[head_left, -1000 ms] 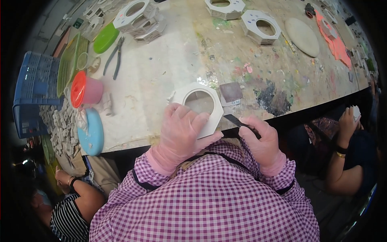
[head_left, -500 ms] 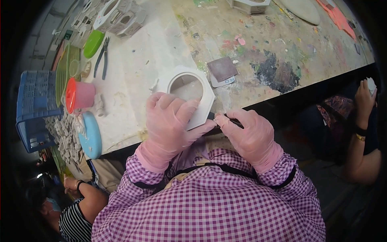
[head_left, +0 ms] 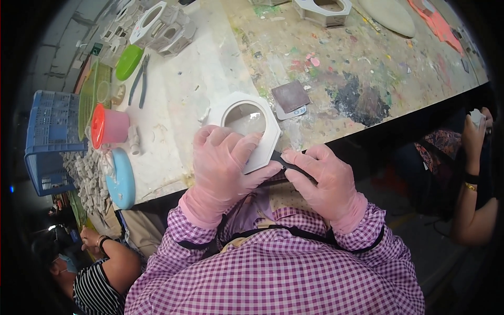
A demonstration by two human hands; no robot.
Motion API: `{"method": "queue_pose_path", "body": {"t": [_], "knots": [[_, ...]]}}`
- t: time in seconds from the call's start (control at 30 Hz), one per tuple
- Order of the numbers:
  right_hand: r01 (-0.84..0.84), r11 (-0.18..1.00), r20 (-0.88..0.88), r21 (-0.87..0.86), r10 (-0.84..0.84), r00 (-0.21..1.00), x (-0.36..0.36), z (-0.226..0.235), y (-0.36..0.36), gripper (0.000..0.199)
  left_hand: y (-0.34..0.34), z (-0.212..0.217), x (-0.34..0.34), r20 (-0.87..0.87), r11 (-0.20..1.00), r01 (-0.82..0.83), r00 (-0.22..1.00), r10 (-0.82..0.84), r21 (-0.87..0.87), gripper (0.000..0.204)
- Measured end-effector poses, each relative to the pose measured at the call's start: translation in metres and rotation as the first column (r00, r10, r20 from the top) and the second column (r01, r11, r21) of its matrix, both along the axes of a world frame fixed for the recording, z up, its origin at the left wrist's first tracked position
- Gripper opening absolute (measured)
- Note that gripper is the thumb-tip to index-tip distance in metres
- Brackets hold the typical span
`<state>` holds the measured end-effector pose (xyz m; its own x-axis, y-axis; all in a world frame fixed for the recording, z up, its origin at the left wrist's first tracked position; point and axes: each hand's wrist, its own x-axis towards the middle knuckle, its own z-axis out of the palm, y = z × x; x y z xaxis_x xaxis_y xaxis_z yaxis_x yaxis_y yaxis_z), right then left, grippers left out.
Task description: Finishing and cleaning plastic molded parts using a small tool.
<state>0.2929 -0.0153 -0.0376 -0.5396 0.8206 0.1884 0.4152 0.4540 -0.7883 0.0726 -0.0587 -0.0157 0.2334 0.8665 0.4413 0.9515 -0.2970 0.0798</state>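
In pink translucent gloves, both my hands work at the table's near edge. My left hand (head_left: 223, 163) closes over the lower side of a white octagonal frame (head_left: 270, 139), which has a large round opening, and holds it tilted. Between the thumb and fingers of my right hand (head_left: 328, 181) is a thin, bent black strip (head_left: 280, 158) resembling sandpaper. The strip's far end meets the frame's lower right edge, by my left thumb. Just beyond lies a brown square sheet (head_left: 291, 96) on top of a white card.
At left are pliers (head_left: 139, 81), a green oval piece (head_left: 129, 62), a pink cup (head_left: 113, 126), a blue oval lid (head_left: 121, 178), a blue crate (head_left: 52, 139) and a heap of small grey parts (head_left: 92, 181). White housings (head_left: 163, 29) stand far left. Other people sit on both sides.
The right thumb and fingers have spread slightly and more of the black strip shows. The left hand keeps its hold on the frame. The whole view has shifted a little.
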Motion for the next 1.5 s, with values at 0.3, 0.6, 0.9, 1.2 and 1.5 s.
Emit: {"method": "queue_pose_path", "body": {"t": [0.3,0.6,0.9,1.2,1.5], "knots": [[0.019,1.000,-0.031,0.010,-0.019,0.999,-0.005,-0.006,-0.005,0.026,0.000,0.000,-0.004,0.016,1.000,0.023,1.000,-0.023,-0.007,0.058],[0.014,0.980,-0.016,0.198,-0.011,1.000,0.001,-0.008,0.000,0.029,-0.001,0.000,-0.004,0.018,1.000,0.017,1.000,-0.017,-0.018,0.057],[0.010,0.979,0.042,0.205,-0.019,0.999,0.002,-0.012,-0.003,0.032,0.000,0.000,-0.003,0.015,1.000,0.018,1.000,-0.018,-0.011,0.056],[0.013,0.971,0.015,0.240,-0.017,1.000,0.000,-0.014,-0.002,0.032,0.000,0.000,-0.002,0.032,1.000,0.012,0.999,-0.011,-0.011,0.056],[0.038,0.929,0.012,0.367,-0.046,0.999,-0.008,-0.017,0.001,0.030,-0.001,-0.001,-0.003,0.022,1.000,0.006,1.000,-0.005,-0.014,0.054]]}}
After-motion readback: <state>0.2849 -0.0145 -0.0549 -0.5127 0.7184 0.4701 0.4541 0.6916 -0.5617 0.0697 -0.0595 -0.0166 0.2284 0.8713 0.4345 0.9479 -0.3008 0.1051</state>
